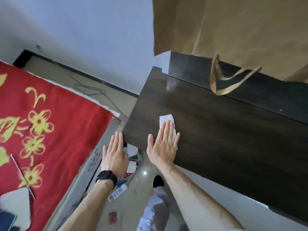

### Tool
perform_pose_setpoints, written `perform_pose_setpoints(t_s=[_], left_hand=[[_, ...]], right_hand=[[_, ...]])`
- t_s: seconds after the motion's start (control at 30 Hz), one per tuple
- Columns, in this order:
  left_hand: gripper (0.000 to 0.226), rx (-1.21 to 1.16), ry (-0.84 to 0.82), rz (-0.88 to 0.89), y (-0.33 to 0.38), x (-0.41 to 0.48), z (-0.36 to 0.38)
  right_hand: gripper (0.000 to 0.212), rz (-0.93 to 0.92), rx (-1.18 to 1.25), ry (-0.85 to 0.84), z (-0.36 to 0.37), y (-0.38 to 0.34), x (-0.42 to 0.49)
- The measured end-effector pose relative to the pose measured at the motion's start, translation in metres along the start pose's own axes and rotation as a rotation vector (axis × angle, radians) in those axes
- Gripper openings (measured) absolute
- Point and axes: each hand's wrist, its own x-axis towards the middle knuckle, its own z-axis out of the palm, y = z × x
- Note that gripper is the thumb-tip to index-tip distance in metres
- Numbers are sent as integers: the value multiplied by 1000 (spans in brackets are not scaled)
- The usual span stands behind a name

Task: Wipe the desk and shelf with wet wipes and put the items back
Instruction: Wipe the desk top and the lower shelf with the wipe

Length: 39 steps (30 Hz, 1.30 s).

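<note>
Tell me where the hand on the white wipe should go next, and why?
Probably the right hand should slide the wet wipe along the desk, away from the near corner. The hand lies flat on the wipe close to that corner, where the left hand rests, and a long stretch of dark desk top lies beyond.

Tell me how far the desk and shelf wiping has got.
Done: the visible desk holds no items. In hand: the right hand presses the wet wipe flat on the desk near its left corner; the left hand rests on that corner. Left: the shelf behind, where a paper bag sits, and putting items back.
</note>
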Motion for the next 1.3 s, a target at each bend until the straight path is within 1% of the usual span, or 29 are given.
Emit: perform_pose_setpoints(t_s=[0.03,0.07,0.1,0.17,0.2,0.27,0.33,0.4,0.47,0.6,0.73,0.87,0.97,1.0,1.1,1.2,1.3], left_hand=[[74,-15,14,25,-3,1,1],[74,-45,31,37,-5,1,3],[74,-88,43,37,-7,1,5],[78,-190,54,19,-11,3,8],[81,-234,56,7,-15,2,10],[84,-293,42,-17,-21,-6,14],[81,-294,2,-14,-21,-19,17],[79,-238,-34,7,-16,-33,17],[81,-174,-54,44,-6,-44,17],[86,-18,-101,230,30,-60,20],[89,164,-206,448,80,-73,34],[86,328,-292,640,139,-81,51],[88,432,-312,752,179,-84,64],[89,452,-310,799,191,-86,70],[86,491,-321,920,225,-91,84],[77,545,-341,1048,259,-104,98],[69,515,-373,1127,291,-117,116]], right_hand=[[73,-27,-1,-5,3,-16,10],[73,-96,-11,-23,7,-30,20],[74,-220,-37,-56,11,-42,27],[74,-565,-148,-143,18,-50,36],[73,-728,-227,-180,19,-47,38],[73,-964,-400,-248,13,-28,37],[72,-1107,-562,-330,3,4,29],[71,-1143,-630,-377,-9,43,16],[70,-1054,-595,-375,-19,85,-2],[71,-740,-497,-328,-41,163,-54],[80,-249,-314,-228,-59,217,-121],[80,308,-71,-98,-61,260,-167],[78,589,45,-29,-65,297,-178],[77,649,76,-7,-69,313,-181],[73,749,147,45,-87,358,-185],[71,792,181,10,-98,395,-189],[76,829,204,25,-96,420,-188]])
